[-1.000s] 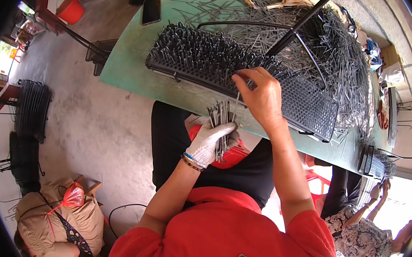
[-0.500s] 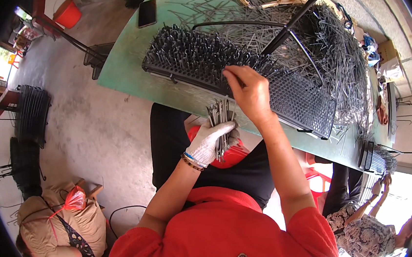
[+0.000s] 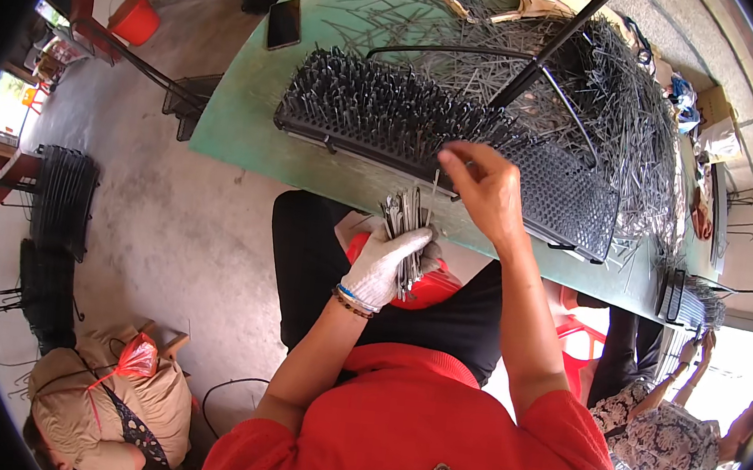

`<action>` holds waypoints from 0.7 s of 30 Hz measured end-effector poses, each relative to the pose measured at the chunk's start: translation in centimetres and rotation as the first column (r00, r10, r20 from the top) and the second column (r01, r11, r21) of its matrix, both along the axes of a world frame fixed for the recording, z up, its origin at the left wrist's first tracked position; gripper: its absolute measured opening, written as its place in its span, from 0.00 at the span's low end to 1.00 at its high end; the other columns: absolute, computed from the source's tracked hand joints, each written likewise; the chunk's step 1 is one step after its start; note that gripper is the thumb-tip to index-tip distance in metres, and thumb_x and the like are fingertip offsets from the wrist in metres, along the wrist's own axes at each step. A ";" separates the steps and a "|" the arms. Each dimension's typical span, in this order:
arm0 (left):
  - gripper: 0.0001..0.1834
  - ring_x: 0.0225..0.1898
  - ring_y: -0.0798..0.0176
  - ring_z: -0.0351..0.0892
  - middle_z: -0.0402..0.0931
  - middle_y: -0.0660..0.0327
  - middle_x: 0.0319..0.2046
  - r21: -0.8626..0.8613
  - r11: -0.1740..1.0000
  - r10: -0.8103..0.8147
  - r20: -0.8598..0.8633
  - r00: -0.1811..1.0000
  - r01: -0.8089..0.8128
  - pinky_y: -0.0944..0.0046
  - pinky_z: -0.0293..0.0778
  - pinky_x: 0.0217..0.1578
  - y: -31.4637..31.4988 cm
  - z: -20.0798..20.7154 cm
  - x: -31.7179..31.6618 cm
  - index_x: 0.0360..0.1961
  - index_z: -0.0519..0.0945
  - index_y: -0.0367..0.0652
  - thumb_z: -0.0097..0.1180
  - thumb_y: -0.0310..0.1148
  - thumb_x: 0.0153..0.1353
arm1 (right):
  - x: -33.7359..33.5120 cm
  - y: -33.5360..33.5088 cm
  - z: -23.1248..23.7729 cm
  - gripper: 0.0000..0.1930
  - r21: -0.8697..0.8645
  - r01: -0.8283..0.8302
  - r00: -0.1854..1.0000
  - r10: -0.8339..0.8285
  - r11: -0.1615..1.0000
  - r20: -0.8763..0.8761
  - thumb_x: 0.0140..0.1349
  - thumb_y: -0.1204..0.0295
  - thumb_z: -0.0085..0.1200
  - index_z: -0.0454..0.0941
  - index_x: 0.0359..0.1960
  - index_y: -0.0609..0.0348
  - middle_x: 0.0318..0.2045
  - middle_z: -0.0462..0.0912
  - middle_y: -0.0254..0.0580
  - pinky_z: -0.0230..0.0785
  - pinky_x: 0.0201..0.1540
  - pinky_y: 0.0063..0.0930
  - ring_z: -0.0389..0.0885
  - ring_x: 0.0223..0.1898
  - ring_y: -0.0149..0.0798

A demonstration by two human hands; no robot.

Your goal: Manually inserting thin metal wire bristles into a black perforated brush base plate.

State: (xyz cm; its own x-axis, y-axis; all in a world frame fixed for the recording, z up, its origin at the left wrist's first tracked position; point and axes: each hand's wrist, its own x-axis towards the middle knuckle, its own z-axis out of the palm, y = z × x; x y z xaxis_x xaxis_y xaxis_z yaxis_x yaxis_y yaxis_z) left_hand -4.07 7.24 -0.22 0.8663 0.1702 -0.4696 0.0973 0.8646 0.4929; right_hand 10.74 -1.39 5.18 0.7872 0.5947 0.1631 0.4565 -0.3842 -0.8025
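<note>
My left hand [image 3: 380, 267], in a white glove, is closed round a bundle of thin metal rods [image 3: 404, 211] below the table edge, their ends fanning upward. One rod stands a little apart on the bundle's right side. Above it my bare right hand [image 3: 488, 187] hovers at the front edge of a black perforated rack [image 3: 568, 194]. Its thumb and fingertips are drawn together; what they hold, if anything, is too small to make out. Many dark rods [image 3: 370, 100] stand upright in the rack's left and middle holes, while holes on its right side show bare.
The rack lies on a green table [image 3: 240, 107] with a large heap of loose rods [image 3: 628, 123] behind it. A black bar [image 3: 559, 45] slants over the rack. A phone [image 3: 284, 25] lies at the left. Other people sit at lower left and right; a red bucket [image 3: 135, 18] stands far left.
My right hand has shifted slightly right and down relative to the view, from over the rack's holes to its front edge. The left hand still grips the bundle; the whole view has moved a little.
</note>
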 end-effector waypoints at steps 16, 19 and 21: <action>0.08 0.16 0.74 0.73 0.77 0.64 0.20 0.044 0.991 -0.122 -0.095 0.988 0.126 0.75 0.72 0.17 -0.7 0.3 1.2 0.34 0.79 0.38 0.52 0.30 0.65 | 1.5 0.6 -0.6 0.10 0.379 0.178 0.979 -0.203 0.908 0.026 0.61 0.75 0.59 0.80 0.42 0.66 0.32 0.84 0.37 0.73 0.35 0.18 0.80 0.30 0.25; 0.07 0.18 0.74 0.75 0.79 0.64 0.23 0.047 0.988 -0.145 -0.086 0.986 0.149 0.75 0.73 0.18 -0.4 -0.2 1.0 0.36 0.79 0.38 0.52 0.30 0.64 | 1.9 1.5 -1.2 0.10 0.383 0.145 0.965 -0.216 0.912 0.147 0.60 0.76 0.59 0.81 0.42 0.64 0.31 0.84 0.39 0.73 0.34 0.20 0.81 0.29 0.26; 0.07 0.19 0.73 0.76 0.79 0.63 0.25 0.056 0.989 -0.133 -0.098 0.986 0.139 0.75 0.74 0.18 -0.4 -0.1 1.0 0.37 0.78 0.38 0.52 0.30 0.64 | 2.0 1.6 -1.2 0.09 0.364 0.119 0.946 -0.217 0.924 0.241 0.59 0.77 0.59 0.81 0.42 0.64 0.30 0.84 0.40 0.73 0.33 0.20 0.81 0.28 0.28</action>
